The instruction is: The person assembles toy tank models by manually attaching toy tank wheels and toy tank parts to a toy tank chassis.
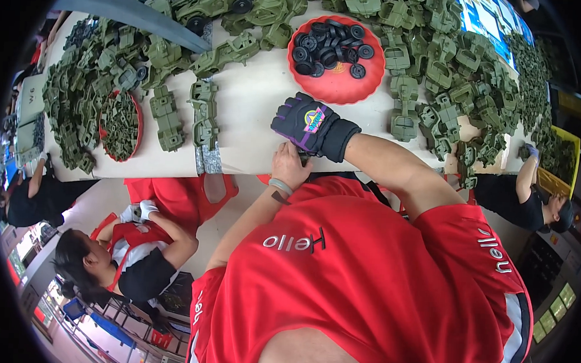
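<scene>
My left hand (291, 167), bare with a band at the wrist, is closed at the near table edge. Its fingers grip a small dark green plastic piece (304, 158), mostly hidden. My right hand (310, 126), in a black glove with purple trim and a bright patch, is just above and touching the left. Its fingers curl downward, and what they close on is hidden beneath the glove. Beyond it lies a red scalloped plate (334, 95) bearing several black toy wheels (327, 45). Green toy jeep bodies (166, 119) stand to the left, one more (404, 108) to the right.
Heaps of green toy jeep bodies (460, 72) cover the far and side parts of the table (253, 151). A red bowl (139, 122) of small green parts sits left. A grey bar (139, 22) crosses the upper left. Co-workers (134, 246) work at both sides.
</scene>
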Available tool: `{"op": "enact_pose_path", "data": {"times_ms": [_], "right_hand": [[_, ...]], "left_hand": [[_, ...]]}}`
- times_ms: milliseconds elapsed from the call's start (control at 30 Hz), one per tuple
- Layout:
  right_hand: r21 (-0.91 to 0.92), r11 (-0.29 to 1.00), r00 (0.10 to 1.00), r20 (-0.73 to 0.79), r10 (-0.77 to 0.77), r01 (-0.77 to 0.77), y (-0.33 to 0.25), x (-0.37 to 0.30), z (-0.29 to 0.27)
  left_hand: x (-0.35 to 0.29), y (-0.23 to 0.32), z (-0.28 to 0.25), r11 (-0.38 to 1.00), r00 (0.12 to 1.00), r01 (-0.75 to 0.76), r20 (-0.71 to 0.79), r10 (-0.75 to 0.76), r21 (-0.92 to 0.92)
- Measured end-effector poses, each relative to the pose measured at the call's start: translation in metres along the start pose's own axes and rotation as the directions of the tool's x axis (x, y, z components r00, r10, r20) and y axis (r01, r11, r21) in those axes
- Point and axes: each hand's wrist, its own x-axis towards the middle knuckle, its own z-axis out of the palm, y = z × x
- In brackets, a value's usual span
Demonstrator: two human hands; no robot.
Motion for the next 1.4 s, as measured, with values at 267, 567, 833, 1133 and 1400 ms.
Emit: {"op": "enact_pose_path", "data": {"times_ms": [267, 567, 833, 1133, 1400], "right_hand": [[0.019, 1.000, 1.000, -0.006, -0.018, 0.018, 0.004, -0.001, 0.004], [0.490, 0.864, 0.829, -0.432, 0.355, -0.115, 0.049, -0.002, -0.006], [-0.023, 0.998, 0.990, -0.126, 0.061, -0.064, 0.012, -0.025, 0.013], [-0.005, 0.966, 0.962, -0.089, 0.257, -0.259, 0.014, -0.019, 0.009], [0.083, 0.967, 0.970, -0.030, 0.243, -0.239, 0.021, -0.017, 0.017]], "left_hand": [[0.000, 0.010, -0.010, 0.993, 0.986, 0.112, 0.125, -0.106, -0.043], [-0.003, 0.005, -0.006, 0.997, 0.994, 0.060, 0.096, -0.055, -0.048], [0.002, 0.002, -0.004, 0.998, 0.995, 0.012, 0.097, -0.006, -0.062], [-0.003, -0.013, 0.009, 0.999, 0.998, -0.027, 0.062, 0.030, -0.040], [-0.003, -0.008, 0.006, 0.995, 0.996, 0.061, 0.071, -0.056, -0.075]]}}
